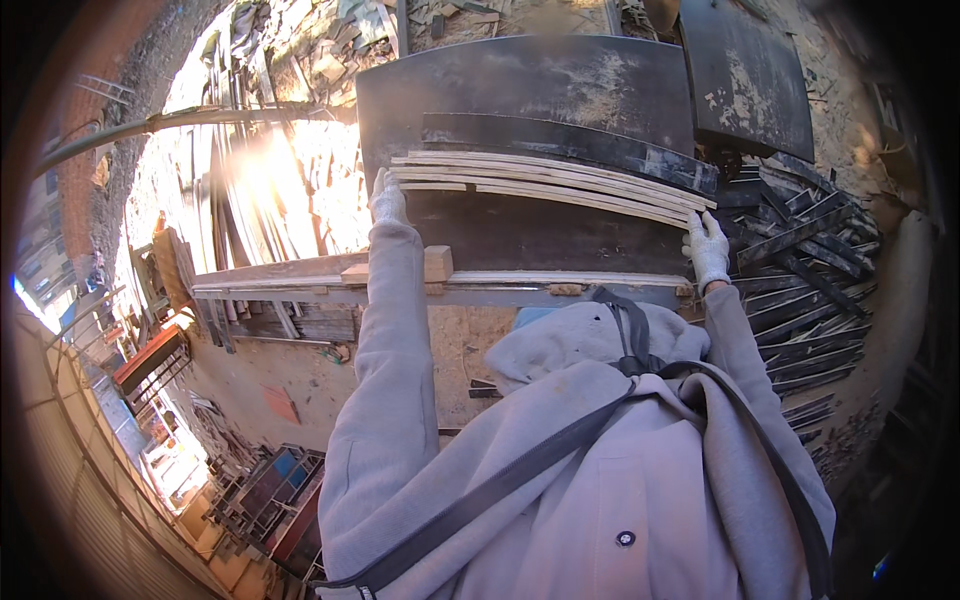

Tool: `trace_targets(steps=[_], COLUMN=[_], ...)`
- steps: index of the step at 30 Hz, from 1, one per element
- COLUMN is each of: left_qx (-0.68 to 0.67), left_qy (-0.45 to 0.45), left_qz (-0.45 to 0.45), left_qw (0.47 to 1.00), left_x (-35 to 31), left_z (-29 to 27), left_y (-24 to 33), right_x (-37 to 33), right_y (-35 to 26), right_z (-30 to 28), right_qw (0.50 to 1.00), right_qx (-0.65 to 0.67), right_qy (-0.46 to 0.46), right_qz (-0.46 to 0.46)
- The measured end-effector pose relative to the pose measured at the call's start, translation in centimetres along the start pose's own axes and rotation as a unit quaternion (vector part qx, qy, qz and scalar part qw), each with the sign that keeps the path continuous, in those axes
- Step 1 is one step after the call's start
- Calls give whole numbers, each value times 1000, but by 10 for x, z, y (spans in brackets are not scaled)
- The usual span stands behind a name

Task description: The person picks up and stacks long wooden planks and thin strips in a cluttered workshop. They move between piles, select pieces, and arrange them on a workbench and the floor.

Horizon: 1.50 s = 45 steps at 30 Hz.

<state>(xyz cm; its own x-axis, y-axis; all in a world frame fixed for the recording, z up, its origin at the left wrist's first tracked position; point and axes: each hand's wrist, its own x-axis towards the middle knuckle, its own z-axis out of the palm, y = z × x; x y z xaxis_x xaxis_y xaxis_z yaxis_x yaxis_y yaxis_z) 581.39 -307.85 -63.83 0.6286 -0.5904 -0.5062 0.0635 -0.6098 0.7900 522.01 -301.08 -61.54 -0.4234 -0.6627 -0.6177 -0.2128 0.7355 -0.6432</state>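
A stack of long, pale-edged wooden strips (540, 182) lies across a dark table surface in front of me. At its left end is my left hand (388, 202), in a whitish glove, its fingers closed against the strip ends. My right hand (707, 248), gloved the same way, grips the right end, with the fingertips on the ends and part of the fingers hidden. Both arms reach forward, so the stack sits between my hands. Just beyond it lies a dark flat board (570, 143), roughly parallel to the strips.
A large dark panel (520, 85) covers the far side, with another dark panel (750, 85) at far right. Dark strips (810, 240) are heaped to my right. A wooden block (438, 264) rests at the near edge. Sunlit scrap strips (225, 190) lie left.
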Motion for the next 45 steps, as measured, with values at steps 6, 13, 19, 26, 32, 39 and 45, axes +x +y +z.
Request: trace_targets(steps=[6,13,19,26,32,39,45], left_qx=[15,50,373,467,445,532,501], left_qy=[61,-10,-71,-192,-268,-328,-299], left_qz=[-9,54,106,428,487,393,474], left_qw=[998,997,919,749,702,675,659], left_x=[-60,-97,-129,-196,-229,-233,-231], left_z=[12,-6,14,51,86,119,113], left_y=[15,-54,-32,-26,-39,-22,-48], right_x=[-7,12,21,31,38,42,18], right_y=[-8,50,76,83,88,101,93], right_z=[-7,-71,-87,-81,-94,-110,-94], right_qw=[982,972,966,994,999,999,1000], right_qx=[159,217,246,99,21,21,-17], right_qy=[58,53,-2,4,-16,-14,-6], right_qz=[86,71,84,48,-41,-41,-21])
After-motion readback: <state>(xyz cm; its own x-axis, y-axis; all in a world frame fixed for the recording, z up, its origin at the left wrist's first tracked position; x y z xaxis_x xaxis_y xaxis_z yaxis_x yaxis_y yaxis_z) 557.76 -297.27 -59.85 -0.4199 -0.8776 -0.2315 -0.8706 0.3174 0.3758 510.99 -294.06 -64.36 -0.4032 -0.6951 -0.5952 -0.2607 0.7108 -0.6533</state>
